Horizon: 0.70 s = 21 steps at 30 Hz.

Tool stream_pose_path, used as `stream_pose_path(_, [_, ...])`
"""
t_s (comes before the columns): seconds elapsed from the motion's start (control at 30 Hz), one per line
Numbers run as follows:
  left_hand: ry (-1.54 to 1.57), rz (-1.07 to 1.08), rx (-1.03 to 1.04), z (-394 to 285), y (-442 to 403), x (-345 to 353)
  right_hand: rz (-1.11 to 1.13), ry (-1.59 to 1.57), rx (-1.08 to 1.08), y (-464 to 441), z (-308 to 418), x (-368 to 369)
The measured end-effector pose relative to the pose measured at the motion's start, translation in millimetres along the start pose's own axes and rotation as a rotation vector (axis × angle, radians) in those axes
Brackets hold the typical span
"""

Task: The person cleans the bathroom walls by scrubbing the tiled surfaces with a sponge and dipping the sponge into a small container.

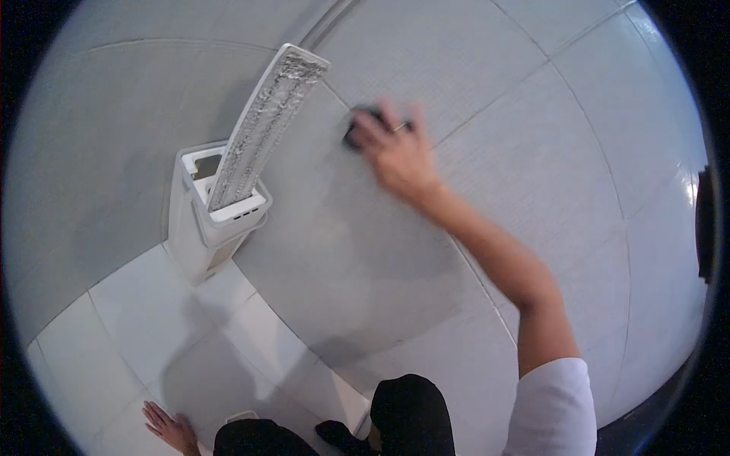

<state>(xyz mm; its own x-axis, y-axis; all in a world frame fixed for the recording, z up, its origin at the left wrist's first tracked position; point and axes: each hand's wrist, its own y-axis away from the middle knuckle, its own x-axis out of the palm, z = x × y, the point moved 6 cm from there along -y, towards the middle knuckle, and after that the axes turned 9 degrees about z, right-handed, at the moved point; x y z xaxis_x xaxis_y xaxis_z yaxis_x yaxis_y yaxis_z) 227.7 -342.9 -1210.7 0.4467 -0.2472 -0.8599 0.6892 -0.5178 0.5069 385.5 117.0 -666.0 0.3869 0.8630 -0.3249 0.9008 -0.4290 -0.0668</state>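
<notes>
Reaching upper centre, my right hand [394, 143] spreads its fingers over a dark, blurred object [354, 131]; my left hand [172, 430] splays, lower left.

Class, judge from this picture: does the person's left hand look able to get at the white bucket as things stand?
Probably yes: the left hand is spread out, and only white tiles show between it and the white bucket, though a lean may be needed.

White-tiled floor [129, 327], with a white bucket [199, 235] standing upright on it
</notes>
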Motion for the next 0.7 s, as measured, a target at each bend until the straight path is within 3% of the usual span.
stream_pose_path(0.07, [-0.042,0.007,-0.01,2.4,-6.7,7.9,-0.069,-0.067,0.037,-16.9,-33.7,-12.5])
stream_pose_path(0.1, [-0.041,0.009,-0.015,0.8,-9.0,12.4,-0.124,0.026,0.164,-25.8,-51.6,-20.4])
stream_pose_path(0.17, [0.158,-0.156,0.056,4.0,-4.9,9.8,-0.094,0.114,0.316,-24.3,-45.2,-12.8])
stream_pose_path(0.2, [0.152,-0.154,0.056,4.6,-3.9,2.6,-0.09,0.109,0.316,-15.7,-36.3,-5.0])
stream_pose_path(0.27, [-0.009,0.049,-0.022,-3.4,-2.2,-4.5,-0.073,-0.015,-0.004,-8.2,-10.1,5.4])
stream_pose_path(0.33, [0.011,0.057,-0.026,-5.1,-0.1,-7.0,-0.085,0.009,0.011,-32.8,-38.2,-6.2])
stream_pose_path(0.4, [0.033,0.057,-0.036,-3.5,-1.0,-6.0,-0.148,0.145,0.261,-59.1,-60.2,-11.4])
stream_pose_path(0.47, [0.036,0.019,-0.013,-1.7,-2.9,-4.5,-0.112,0.095,0.211,-63.6,-32.8,-0.9])
stream_pose_path(0.53, [0.089,0.021,-0.032,-3.4,-5.9,-7.7,0.014,0.006,0.0,-19.1,13.0,7.6])
stream_pose_path(0.6, [0.146,0.042,-0.039,-6.1,-4.9,-5.5,0.064,-0.108,-0.062,59.5,5.1,-0.1])
stream_pose_path(0.67, [0.082,0.074,-0.051,-0.5,-9.4,6.3,0.191,-0.004,0.23,87.2,-72.1,-27.5])
stream_pose_path(0.7, [0.116,-0.37,0.096,-2.4,-1.4,5.6,0.232,0.097,0.41,85.2,-112.6,-53.0])
